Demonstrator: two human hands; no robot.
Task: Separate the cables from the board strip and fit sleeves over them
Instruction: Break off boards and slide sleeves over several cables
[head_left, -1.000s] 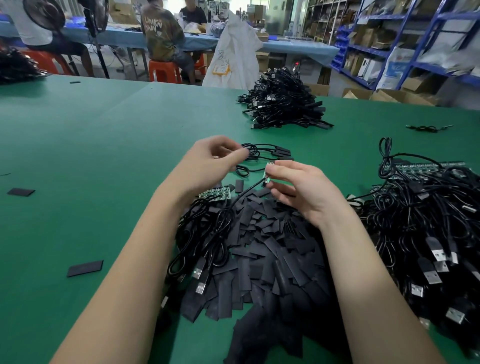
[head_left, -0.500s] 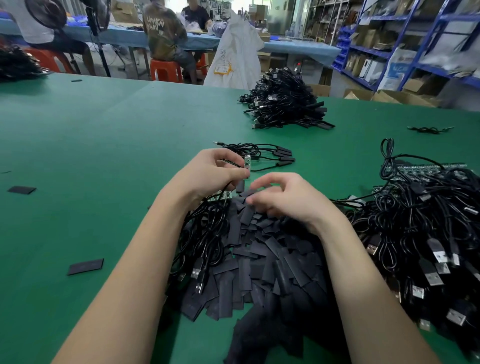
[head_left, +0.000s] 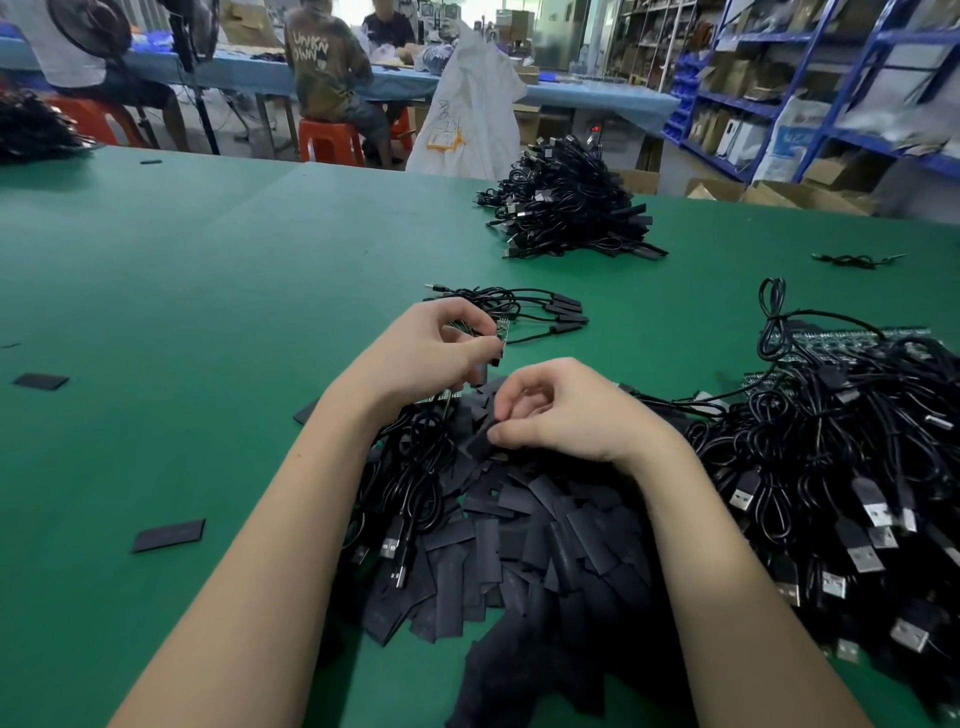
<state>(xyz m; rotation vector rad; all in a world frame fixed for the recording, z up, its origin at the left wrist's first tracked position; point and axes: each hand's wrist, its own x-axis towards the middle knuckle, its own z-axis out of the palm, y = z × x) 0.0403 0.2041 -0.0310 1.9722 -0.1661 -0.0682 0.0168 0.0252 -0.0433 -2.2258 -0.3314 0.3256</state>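
My left hand (head_left: 431, 353) pinches a small green circuit board (head_left: 502, 332) that sits at the end of a black cable, held just above the sleeve pile. My right hand (head_left: 566, 410) is lower and to the right, its fingertips pinching one flat black sleeve (head_left: 480, 441) at the top of the pile of black sleeves (head_left: 545, 535). A bundle of black USB cables (head_left: 410, 488) on a green board strip lies under my left wrist. A few sleeved cables (head_left: 540, 312) lie just beyond my hands.
A large tangle of USB cables on board strips (head_left: 841, 457) fills the right side. A heap of cables (head_left: 566, 208) sits further back. Loose sleeves (head_left: 169, 535) (head_left: 40, 381) lie on the green table at left. People sit at a far table.
My right hand let go of the small board, dropped to the sleeve pile and pinched a sleeve. My left hand now holds the board and has moved slightly up.
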